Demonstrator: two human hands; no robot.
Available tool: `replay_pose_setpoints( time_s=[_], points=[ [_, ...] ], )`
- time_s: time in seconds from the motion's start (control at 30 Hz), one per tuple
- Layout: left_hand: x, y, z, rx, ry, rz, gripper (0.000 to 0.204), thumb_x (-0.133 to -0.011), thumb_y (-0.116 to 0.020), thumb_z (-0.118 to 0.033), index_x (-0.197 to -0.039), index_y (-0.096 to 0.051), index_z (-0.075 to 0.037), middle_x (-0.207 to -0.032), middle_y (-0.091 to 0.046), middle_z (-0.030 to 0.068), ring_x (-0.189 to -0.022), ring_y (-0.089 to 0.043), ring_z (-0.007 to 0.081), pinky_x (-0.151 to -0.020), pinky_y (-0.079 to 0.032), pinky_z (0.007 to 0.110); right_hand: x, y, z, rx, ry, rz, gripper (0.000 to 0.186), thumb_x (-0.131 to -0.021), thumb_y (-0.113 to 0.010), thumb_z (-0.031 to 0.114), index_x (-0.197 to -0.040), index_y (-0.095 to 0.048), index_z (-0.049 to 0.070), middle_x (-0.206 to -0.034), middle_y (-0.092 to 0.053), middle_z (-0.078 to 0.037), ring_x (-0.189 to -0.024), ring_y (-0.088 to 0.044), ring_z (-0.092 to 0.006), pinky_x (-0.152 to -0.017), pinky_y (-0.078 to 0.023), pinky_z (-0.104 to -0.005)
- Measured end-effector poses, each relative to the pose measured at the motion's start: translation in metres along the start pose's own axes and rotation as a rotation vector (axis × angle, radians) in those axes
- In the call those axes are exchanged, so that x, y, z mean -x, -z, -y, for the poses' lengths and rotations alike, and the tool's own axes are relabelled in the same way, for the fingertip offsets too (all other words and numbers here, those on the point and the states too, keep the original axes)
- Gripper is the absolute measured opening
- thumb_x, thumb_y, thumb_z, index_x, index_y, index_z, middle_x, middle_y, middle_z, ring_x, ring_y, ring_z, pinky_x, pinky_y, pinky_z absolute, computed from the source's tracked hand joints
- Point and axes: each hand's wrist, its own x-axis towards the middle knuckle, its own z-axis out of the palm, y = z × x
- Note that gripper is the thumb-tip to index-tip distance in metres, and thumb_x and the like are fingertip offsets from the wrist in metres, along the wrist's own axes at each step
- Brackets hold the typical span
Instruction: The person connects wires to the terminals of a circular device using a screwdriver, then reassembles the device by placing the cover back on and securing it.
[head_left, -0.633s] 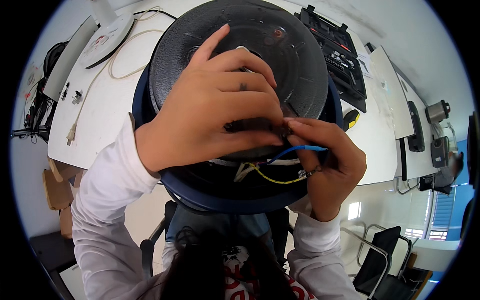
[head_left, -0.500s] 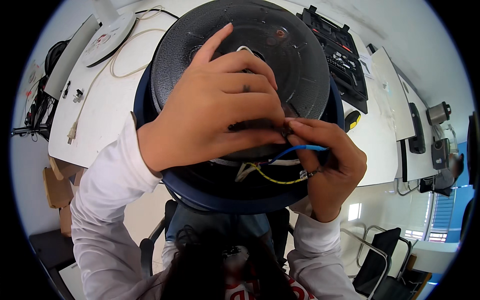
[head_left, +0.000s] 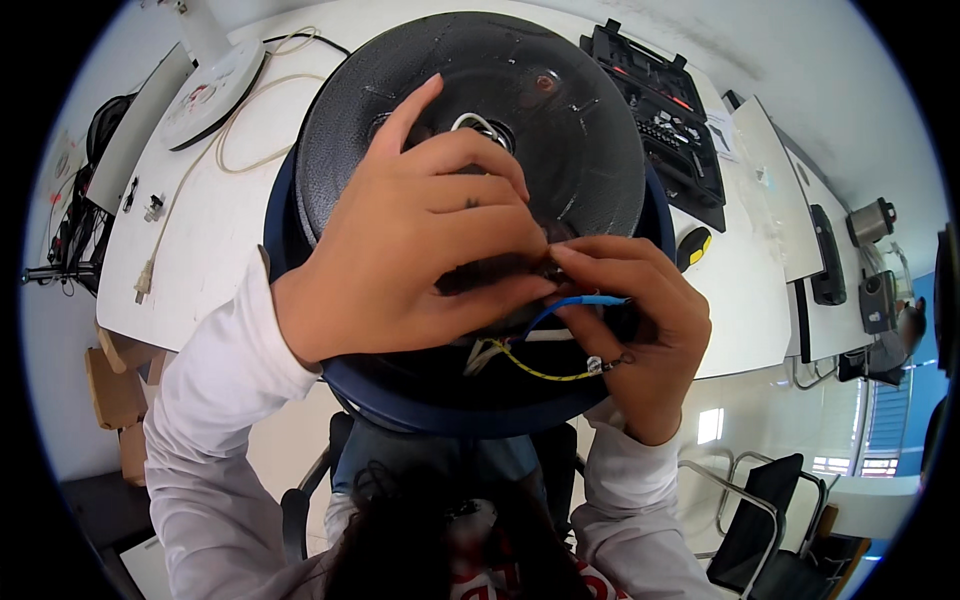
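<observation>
A round, dark grey speckled metal body (head_left: 590,150) sits in a dark blue round housing (head_left: 440,412). My left hand (head_left: 430,230) reaches across its near side, index finger raised, thumb and other fingertips pinched together. Against those fingertips presses my right hand (head_left: 650,310), thumb and index finger closed. Whatever both pinch is tiny and mostly hidden. Below the fingers runs a blue wire (head_left: 545,315) with a light blue sleeve, passing by my right hand. A yellow-green wire (head_left: 540,374) ends in a clear-sleeved terminal at my right palm. White wires (head_left: 478,356) emerge beside them.
A black tool case (head_left: 665,130) lies open at the right, with a yellow-and-black tool handle (head_left: 693,248) nearer me. On the left, a white round-based appliance (head_left: 215,100) trails a beige cord to a plug (head_left: 144,280). The white table's (head_left: 750,330) near edge borders the housing.
The whole view has shifted slightly, so most things appear a little farther left. Both hands keep nearly the same pinching pose at the near edge of the metal body.
</observation>
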Motion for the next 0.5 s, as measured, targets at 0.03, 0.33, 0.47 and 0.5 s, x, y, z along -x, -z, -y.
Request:
replay_pose_setpoints(
  time_s=[0.03, 0.33, 0.47, 0.5],
  points=[
    [0.000, -0.001, 0.001, -0.002, -0.012, 0.000, 0.017, -0.067, -0.081, -0.015, -0.079, -0.069, -0.013, -0.078, -0.067, -0.0015, -0.094, -0.064, 0.0223, -0.111, -0.018, 0.064, 0.001, 0.001, 0.001, 0.036, -0.025, 0.011, 0.029, -0.072, -0.075, -0.006, -0.099, -0.072, 0.003, -0.096, -0.069, -0.010, -0.083, -0.069, -0.0198, -0.069, -0.055, -0.0278],
    [-0.011, -0.002, -0.010, -0.052, 0.111, 0.049, 0.018, -0.063, -0.078, -0.017, -0.076, -0.066, -0.011, -0.073, -0.064, -0.0016, -0.092, -0.062, 0.0237, -0.113, -0.017, 0.064, 0.002, 0.002, -0.017, -0.053, 0.091, -0.049, 0.029, -0.073, -0.072, 0.000, -0.101, -0.069, 0.007, -0.095, -0.064, -0.010, -0.087, -0.065, -0.0305, -0.074, -0.053, -0.0361],
    [-0.013, -0.008, -0.021, -0.065, 0.199, 0.019, 0.012, -0.061, -0.071, -0.006, -0.070, -0.063, -0.007, -0.072, -0.062, 0.0015, -0.091, -0.061, 0.0251, -0.114, -0.015, 0.066, 0.006, -0.001, -0.015, -0.081, 0.087, -0.082, 0.023, -0.076, -0.070, 0.000, -0.099, -0.064, 0.003, -0.095, -0.061, -0.010, -0.084, -0.063, -0.0311, -0.072, -0.051, -0.0364],
    [-0.016, -0.010, -0.024, -0.063, 0.210, 0.012, 0.012, -0.060, -0.070, -0.005, -0.070, -0.063, -0.007, -0.072, -0.062, 0.0015, -0.092, -0.060, 0.0252, -0.114, -0.015, 0.065, 0.008, 0.001, -0.015, -0.084, 0.087, -0.082, 0.023, -0.077, -0.070, 0.000, -0.099, -0.063, 0.003, -0.095, -0.061, -0.010, -0.084, -0.063, -0.0310, -0.072, -0.051, -0.0362]
  ],
)
